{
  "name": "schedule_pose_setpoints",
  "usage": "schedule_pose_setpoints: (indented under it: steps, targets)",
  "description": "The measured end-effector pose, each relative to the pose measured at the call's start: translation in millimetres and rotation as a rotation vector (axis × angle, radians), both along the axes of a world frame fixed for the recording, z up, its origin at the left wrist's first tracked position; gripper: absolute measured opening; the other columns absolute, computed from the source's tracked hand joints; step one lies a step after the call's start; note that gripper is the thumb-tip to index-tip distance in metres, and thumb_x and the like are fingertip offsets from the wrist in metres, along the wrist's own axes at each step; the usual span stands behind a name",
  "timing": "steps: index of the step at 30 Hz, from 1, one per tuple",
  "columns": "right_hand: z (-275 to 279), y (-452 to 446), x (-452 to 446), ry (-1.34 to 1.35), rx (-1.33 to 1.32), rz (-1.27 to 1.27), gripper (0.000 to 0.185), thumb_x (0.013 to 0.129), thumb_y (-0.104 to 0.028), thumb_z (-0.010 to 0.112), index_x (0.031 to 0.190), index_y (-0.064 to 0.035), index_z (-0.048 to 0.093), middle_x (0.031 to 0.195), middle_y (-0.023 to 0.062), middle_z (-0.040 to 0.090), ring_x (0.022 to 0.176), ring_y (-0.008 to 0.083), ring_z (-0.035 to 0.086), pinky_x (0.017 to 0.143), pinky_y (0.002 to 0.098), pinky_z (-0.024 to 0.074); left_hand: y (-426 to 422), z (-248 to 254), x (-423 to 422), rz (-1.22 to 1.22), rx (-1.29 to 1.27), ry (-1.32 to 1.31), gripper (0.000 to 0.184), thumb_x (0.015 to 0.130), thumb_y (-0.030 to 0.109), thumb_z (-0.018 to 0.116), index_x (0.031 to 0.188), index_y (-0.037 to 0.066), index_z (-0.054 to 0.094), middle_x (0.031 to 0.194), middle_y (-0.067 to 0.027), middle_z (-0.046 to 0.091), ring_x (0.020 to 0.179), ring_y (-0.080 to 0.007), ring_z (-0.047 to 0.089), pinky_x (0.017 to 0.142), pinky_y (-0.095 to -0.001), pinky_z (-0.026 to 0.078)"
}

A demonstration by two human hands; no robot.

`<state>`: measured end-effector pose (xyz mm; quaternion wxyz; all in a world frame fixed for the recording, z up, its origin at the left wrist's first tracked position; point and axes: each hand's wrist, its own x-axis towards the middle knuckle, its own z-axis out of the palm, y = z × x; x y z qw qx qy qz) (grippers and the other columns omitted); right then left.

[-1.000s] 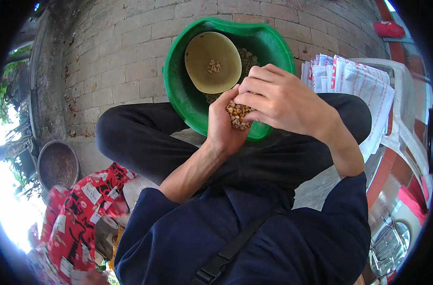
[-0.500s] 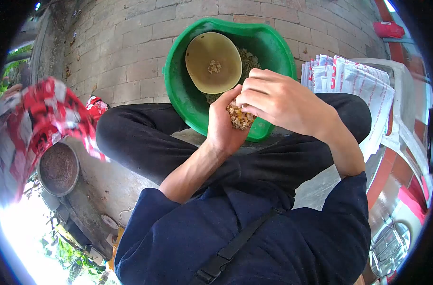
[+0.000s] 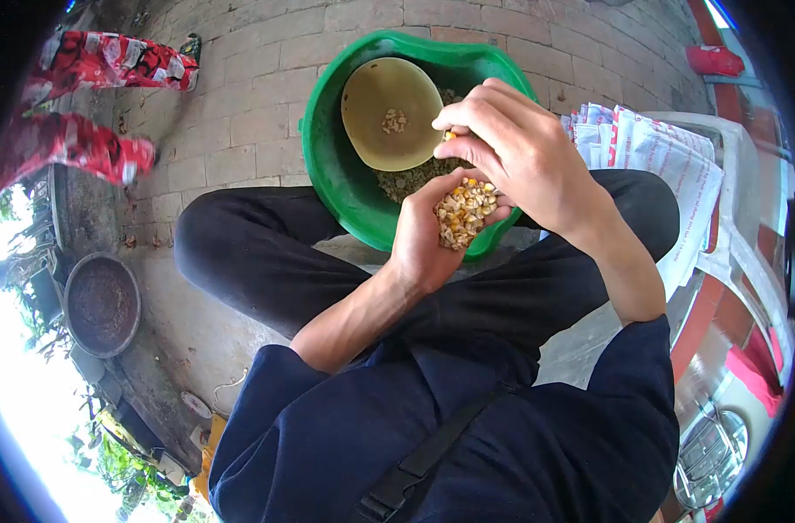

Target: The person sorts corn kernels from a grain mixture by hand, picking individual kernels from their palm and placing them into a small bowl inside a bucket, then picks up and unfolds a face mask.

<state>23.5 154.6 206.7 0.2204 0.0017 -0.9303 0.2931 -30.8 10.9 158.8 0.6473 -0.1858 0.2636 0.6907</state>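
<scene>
In the head view my left hand [image 3: 420, 242] is cupped palm up, holding a heap of pale and yellow corn kernels [image 3: 464, 214]. Just above it, my right hand [image 3: 528, 155] pinches a yellow corn kernel [image 3: 450, 136] between thumb and fingertips. Both hands are over the near side of a green plastic basin [image 3: 320, 190]. Inside the basin rests a yellowish bowl [image 3: 371, 98], with a few pale kernels [image 3: 395, 121] at its bottom. Greyish loose grains [image 3: 404, 184] lie in the basin around the bowl, partly hidden by my hands.
Folded white printed sacks [image 3: 659, 157] lie on a pale plastic chair [image 3: 746, 174] at right. A person in red patterned trousers [image 3: 118, 61] is at upper left. A round dark pan [image 3: 103, 305] sits at left on the ground. Brick paving [image 3: 266, 87] surrounds the basin.
My right hand has lifted off the heap, up and to the right, with a kernel pinched. My left hand has opened out slightly, exposing more corn. The person at left has moved farther up.
</scene>
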Motion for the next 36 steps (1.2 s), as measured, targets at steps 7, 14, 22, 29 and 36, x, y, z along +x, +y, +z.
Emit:
schedule_pose_setpoints:
  steps: [7, 14, 22, 29, 36]
  targets:
    - [-7, -7, -4, 0.057, -0.157, -0.219, 0.03, 0.083, -0.006, 0.069, 0.111, -0.0033, 0.06, 0.087, 0.008, 0.066, 0.085, 0.0238, 0.065, 0.072, 0.0348, 0.0533, 0, -3, -4, 0.012, 0.068, -0.008, 0.039, 0.1, 0.022, 0.037, 0.116, -0.007, 0.056, 0.108, -0.0171, 0.066, 0.099, -0.0279, 0.065, 0.09, -0.0402, 0.053]
    - [-15, 2, 2, -0.036, 0.012, -0.131, 0.024, 0.083, -0.008, 0.069, 0.106, -0.0031, 0.067, 0.114, 0.0122, 0.064, 0.102, 0.0263, 0.064, 0.088, 0.0361, 0.0527, -3, -9, -8, 0.007, 0.11, 0.03, 0.038, 0.1, 0.021, 0.035, 0.116, -0.006, 0.056, 0.108, -0.0159, 0.066, 0.102, -0.0253, 0.065, 0.091, -0.0395, 0.053]
    - [-2, -8, 13, -0.219, 0.11, 0.197, 0.031, 0.076, -0.022, 0.076, 0.099, -0.0029, 0.069, 0.118, 0.0076, 0.062, 0.116, 0.0214, 0.054, 0.103, 0.0366, 0.0417, -8, -14, -15, 0.13, 0.149, -0.07, 0.028, 0.099, 0.021, 0.037, 0.111, 0.008, 0.058, 0.106, -0.0047, 0.065, 0.097, -0.0153, 0.064, 0.078, -0.0303, 0.052]
    - [-7, -15, 13, -0.203, 0.125, 0.218, 0.023, 0.078, -0.018, 0.072, 0.095, -0.0023, 0.069, 0.115, 0.0072, 0.062, 0.113, 0.0208, 0.054, 0.101, 0.0354, 0.0426, -12, -24, -14, 0.11, 0.208, -0.087, 0.025, 0.097, 0.019, 0.039, 0.109, 0.01, 0.059, 0.104, -0.0026, 0.064, 0.098, -0.0136, 0.062, 0.08, -0.0295, 0.052]
    - [-10, -16, 13, -0.153, 0.182, 0.234, 0.012, 0.079, -0.006, 0.064, 0.088, -0.0009, 0.068, 0.11, 0.0076, 0.063, 0.11, 0.0201, 0.056, 0.099, 0.0335, 0.045, -4, -10, -10, 0.131, -0.052, -0.038, 0.024, 0.098, 0.021, 0.039, 0.104, 0.009, 0.059, 0.094, -0.0015, 0.064, 0.084, -0.0101, 0.063, 0.068, -0.0252, 0.05]
